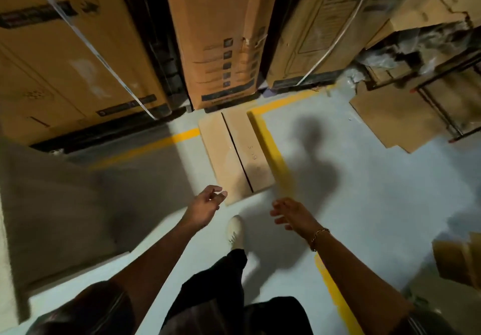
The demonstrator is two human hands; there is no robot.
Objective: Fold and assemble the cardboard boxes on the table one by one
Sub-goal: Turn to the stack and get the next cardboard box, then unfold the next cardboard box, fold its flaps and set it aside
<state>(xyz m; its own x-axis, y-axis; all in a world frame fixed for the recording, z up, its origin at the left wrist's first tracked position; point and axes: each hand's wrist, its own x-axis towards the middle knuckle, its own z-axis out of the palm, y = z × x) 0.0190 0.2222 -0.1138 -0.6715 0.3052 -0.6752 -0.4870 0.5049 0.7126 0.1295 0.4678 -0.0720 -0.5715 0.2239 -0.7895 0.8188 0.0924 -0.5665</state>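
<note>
A flat cardboard box (pixel 234 152) lies on the pale floor ahead of me, its two top flaps meeting at a dark seam. My left hand (pixel 208 202) reaches out near its front left corner with loosely curled fingers and holds nothing. My right hand (pixel 291 213) is stretched out just right of the box's near end, fingers spread and empty, a chain bracelet on the wrist. Neither hand touches the box.
Tall strapped cartons (pixel 78 48) (pixel 221 35) (pixel 312 35) stand close behind the box. Flattened cardboard (pixel 390 123) lies under a metal rack (pixel 447 100) at right. A cardboard piece (pixel 458 259) sits at the right edge. Yellow floor lines (pixel 270 142) run beside the box. My shoe (pixel 235 230) steps forward.
</note>
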